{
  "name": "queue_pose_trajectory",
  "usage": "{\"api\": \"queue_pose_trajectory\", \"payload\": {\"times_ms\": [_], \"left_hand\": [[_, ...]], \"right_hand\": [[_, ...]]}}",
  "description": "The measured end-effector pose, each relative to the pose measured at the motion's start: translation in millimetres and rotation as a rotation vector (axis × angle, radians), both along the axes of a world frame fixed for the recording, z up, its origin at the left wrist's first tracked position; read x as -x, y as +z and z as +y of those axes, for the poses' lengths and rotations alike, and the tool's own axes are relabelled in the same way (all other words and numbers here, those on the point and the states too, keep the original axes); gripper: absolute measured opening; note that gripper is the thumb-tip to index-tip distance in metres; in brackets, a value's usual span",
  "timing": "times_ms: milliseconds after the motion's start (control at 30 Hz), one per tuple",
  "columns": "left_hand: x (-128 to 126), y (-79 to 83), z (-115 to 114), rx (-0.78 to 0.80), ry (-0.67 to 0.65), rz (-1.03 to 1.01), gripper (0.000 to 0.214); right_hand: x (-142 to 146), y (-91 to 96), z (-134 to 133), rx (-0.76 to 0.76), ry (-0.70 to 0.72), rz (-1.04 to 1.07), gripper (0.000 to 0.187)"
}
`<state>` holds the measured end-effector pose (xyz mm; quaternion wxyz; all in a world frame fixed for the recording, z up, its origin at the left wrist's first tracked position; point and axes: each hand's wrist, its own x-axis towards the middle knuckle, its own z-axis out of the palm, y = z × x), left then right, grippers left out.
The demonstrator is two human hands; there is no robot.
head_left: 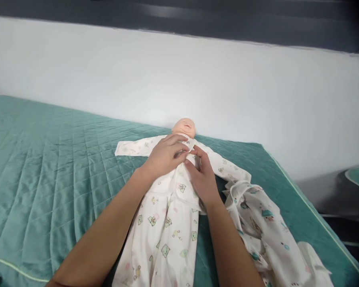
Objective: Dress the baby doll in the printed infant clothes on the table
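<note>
A baby doll lies on its back on a green quilted bed, head toward the wall. It wears a white printed sleepsuit with sleeves spread out. My left hand rests on the doll's chest near the neck, fingers curled and pinching the suit's front edge. My right hand lies beside it on the chest, fingers pressed on the same fabric at the collar.
A second white printed garment lies crumpled on the bed right of the doll. A white wall runs behind the bed. The bed's right edge drops to a dark floor.
</note>
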<state>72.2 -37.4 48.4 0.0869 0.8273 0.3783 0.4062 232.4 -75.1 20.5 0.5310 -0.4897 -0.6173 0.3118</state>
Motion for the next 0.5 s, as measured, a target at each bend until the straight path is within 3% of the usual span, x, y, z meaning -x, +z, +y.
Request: {"api": "queue_pose_trajectory", "payload": {"times_ms": [133, 267, 500], "left_hand": [[6.4, -7.2, -19.7, 0.077, 0.039, -0.122, 0.024], [15.8, -14.6, -32.9, 0.19, 0.042, -0.26, 0.016], [28.9, -4.2, -31.8, 0.443, -0.105, -0.307, 0.008]], "right_hand": [[-2.5, -3.4, 2.6, -0.067, 0.002, 0.091, 0.015], [0.3, -0.5, -1.1, -0.121, -0.043, 0.064, 0.007], [3.9, 7.1, -9.7, -0.068, 0.007, -0.019, 0.012]]}}
